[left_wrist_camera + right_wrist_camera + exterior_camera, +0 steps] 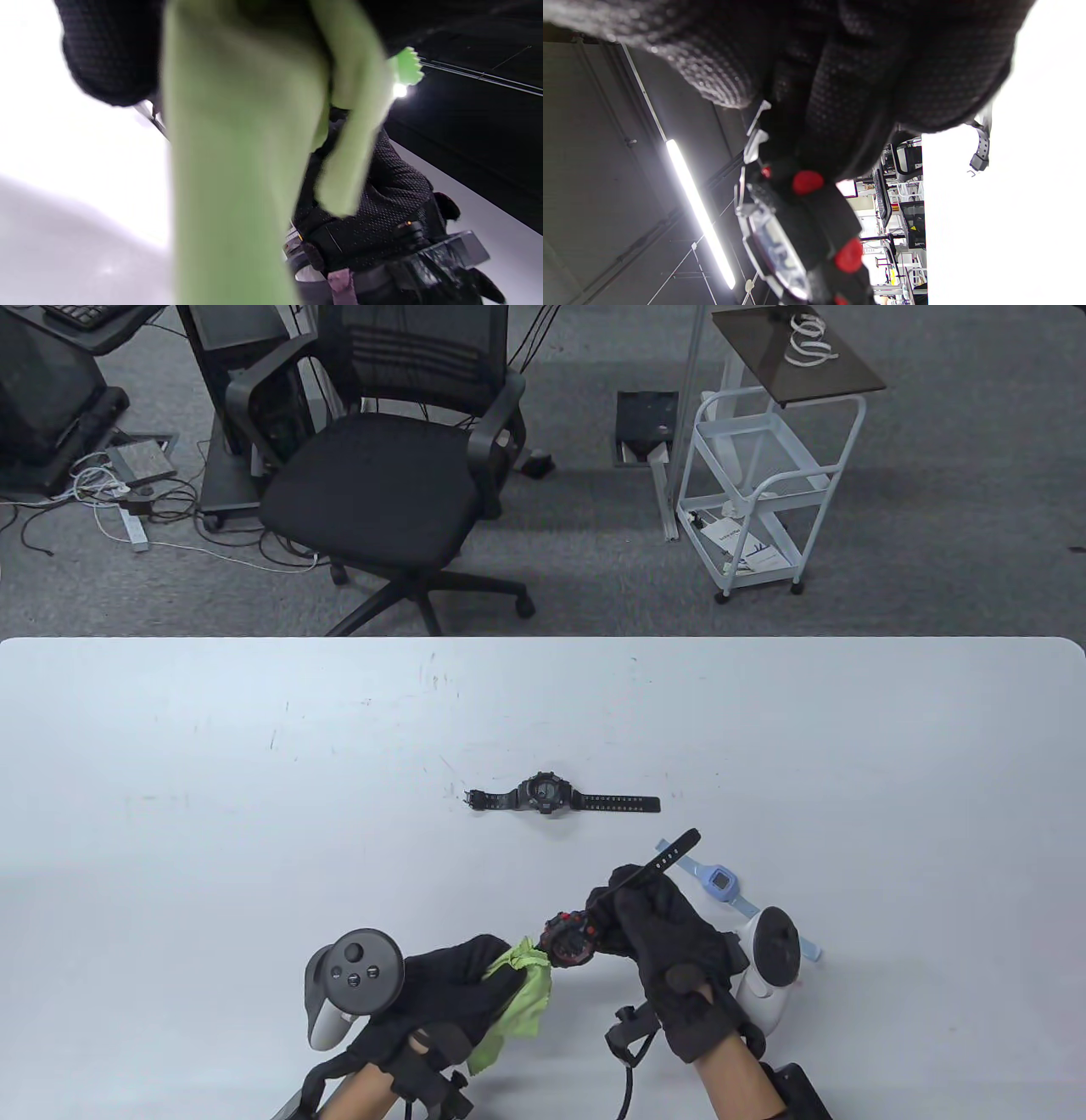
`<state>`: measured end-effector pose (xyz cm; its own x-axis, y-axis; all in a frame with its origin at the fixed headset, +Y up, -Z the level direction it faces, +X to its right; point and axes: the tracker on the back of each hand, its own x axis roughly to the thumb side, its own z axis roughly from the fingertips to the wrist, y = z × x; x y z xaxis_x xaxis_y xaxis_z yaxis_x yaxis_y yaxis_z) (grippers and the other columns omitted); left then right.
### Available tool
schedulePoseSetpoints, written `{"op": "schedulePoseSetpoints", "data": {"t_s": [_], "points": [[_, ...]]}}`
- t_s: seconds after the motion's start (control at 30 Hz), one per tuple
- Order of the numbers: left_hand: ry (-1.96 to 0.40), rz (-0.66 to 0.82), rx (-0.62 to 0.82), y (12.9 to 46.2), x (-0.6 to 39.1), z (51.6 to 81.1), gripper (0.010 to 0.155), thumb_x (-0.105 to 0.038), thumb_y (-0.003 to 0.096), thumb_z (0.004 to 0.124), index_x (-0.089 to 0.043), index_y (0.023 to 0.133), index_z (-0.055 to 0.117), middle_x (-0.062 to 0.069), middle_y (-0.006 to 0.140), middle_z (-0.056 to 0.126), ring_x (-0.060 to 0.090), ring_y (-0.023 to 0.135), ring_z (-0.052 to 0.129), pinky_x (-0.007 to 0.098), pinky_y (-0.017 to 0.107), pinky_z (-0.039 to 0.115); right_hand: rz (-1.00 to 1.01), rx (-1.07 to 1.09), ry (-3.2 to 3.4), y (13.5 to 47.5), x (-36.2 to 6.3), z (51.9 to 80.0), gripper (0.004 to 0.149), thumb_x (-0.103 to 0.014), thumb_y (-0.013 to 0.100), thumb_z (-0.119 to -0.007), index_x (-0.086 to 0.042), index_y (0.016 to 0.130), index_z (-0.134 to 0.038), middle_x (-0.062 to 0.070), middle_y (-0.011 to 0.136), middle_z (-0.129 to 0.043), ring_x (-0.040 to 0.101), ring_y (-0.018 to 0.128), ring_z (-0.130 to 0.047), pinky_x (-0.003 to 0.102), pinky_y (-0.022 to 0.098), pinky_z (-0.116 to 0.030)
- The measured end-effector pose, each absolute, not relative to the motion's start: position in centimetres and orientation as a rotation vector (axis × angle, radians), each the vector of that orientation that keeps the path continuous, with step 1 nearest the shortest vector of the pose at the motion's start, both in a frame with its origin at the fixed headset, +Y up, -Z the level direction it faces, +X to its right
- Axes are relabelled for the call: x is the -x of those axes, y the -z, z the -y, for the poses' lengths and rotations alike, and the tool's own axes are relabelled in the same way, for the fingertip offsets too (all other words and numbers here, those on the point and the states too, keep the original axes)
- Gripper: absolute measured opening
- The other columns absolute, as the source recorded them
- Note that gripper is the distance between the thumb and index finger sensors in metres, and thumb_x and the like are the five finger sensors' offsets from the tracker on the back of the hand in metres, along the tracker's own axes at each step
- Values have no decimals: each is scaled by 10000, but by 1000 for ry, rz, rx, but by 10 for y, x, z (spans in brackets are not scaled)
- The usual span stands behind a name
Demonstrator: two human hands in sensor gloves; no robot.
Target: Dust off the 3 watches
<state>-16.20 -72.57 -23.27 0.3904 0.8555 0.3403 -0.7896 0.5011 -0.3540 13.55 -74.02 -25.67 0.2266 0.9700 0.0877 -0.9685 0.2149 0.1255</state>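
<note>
Right hand: the gloved right hand (pixel 679 959) holds a black watch with red buttons (pixel 567 937) above the white table (pixel 212 780), fingers curled round the strap just beyond the case; the free strap end (pixel 674 848) sticks out toward 1 o'clock past the knuckles.
Held watch, close up: in the right wrist view the black watch with red buttons (pixel 797 228) hangs below the dark glove fingers (pixel 848 97), its glass face catching the ceiling light and its red buttons showing along the case edge.
Left hand: the gloved left hand (pixel 441 993) pinches a bunched green cloth (pixel 517 993), fingers clenched on it; the top of the cloth touches the watch case at the case's 9 o'clock side.
Cloth, close up: in the left wrist view the green cloth (pixel 237 178) fills the middle, hanging from the dark glove (pixel 106 55), blurred; the other hand's glove (pixel 382 212) shows behind it.
Second watch: a black digital watch (pixel 547 793) lies flat with its strap stretched out at the table's centre, at 12 o'clock from the hands and well apart from them.
Third watch: a light blue watch (pixel 721 886) lies on the table just at 2 o'clock of the right hand, partly hidden by the hand and its white tracker (pixel 772 963).
Left tracker: a grey tracker (pixel 352 976) sits on the back of the left hand.
Beyond the table: a black office chair (pixel 399 466) at 11 o'clock and a white wire cart (pixel 764 492) at 1 o'clock stand on grey carpet.
</note>
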Motion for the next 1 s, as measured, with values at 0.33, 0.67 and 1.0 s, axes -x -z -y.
{"op": "schedulePoseSetpoints", "data": {"t_s": [0.33, 0.67, 1.0], "points": [[-1044, 511, 124, 232, 164, 725, 432, -428, 492, 826, -101, 748, 947, 84, 500, 1028, 203, 269, 1076, 536, 401, 900, -9, -150, -1336, 257, -138, 740, 452, -409, 487, -813, -181, 877, -823, 14, 717, -1019, 154, 498, -1088, 463, 410, -895], [-1034, 513, 123, 233, 165, 725, 432, -427, 489, 826, -94, 735, 950, 82, 485, 1027, 197, 254, 1071, 531, 395, 903, -11, -142, -1325, 257, -138, 740, 453, -412, 487, -811, -182, 877, -822, 11, 715, -1020, 150, 494, -1089, 459, 408, -897], [-1028, 504, 134, 233, 164, 725, 436, -390, 482, 820, -85, 779, 916, 98, 530, 1025, 202, 287, 1084, 534, 405, 901, -8, -142, -1326, 257, -139, 739, 452, -412, 488, -810, -180, 876, -825, 14, 713, -1021, 155, 494, -1089, 462, 408, -896]]}}
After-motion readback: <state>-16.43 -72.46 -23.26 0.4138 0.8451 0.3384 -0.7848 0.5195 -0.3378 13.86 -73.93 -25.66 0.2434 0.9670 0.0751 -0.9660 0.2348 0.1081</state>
